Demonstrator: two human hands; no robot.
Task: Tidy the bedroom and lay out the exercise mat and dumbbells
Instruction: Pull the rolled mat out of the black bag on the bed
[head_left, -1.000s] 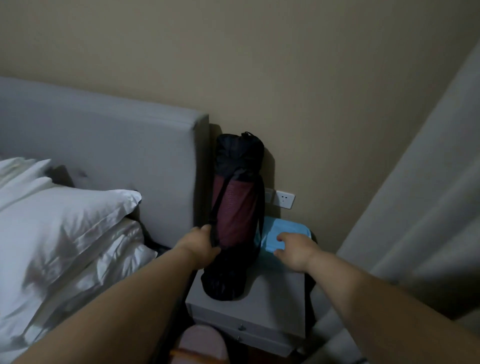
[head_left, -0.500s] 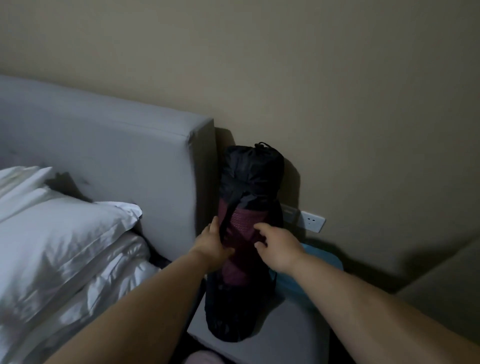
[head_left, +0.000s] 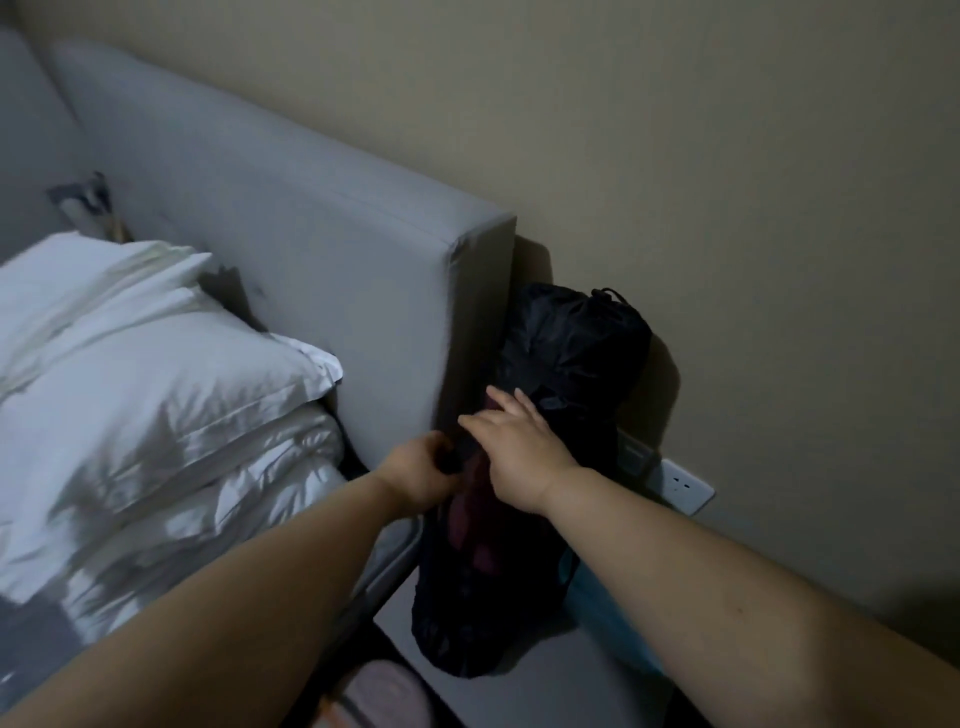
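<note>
A rolled dark red exercise mat in a black mesh carry bag (head_left: 563, 364) stands upright on the grey nightstand (head_left: 561, 686), leaning against the wall beside the headboard. My left hand (head_left: 421, 470) grips the bag's black strap at mid-height, fingers curled round it. My right hand (head_left: 519, 447) lies on the front of the bag just above, fingers stretched out toward the strap. The bag's lower half shows between my forearms. No dumbbells are in view.
The grey padded headboard (head_left: 291, 249) is directly left of the bag. White pillows (head_left: 156, 374) are stacked on the bed at left. A wall socket (head_left: 685, 486) and a blue object (head_left: 608, 618) sit behind the bag. Something pink (head_left: 384, 691) lies below the nightstand.
My right hand left the blue object and came across onto the bag's front, over the strap. My left hand stayed on the strap. The view swung left and closer.
</note>
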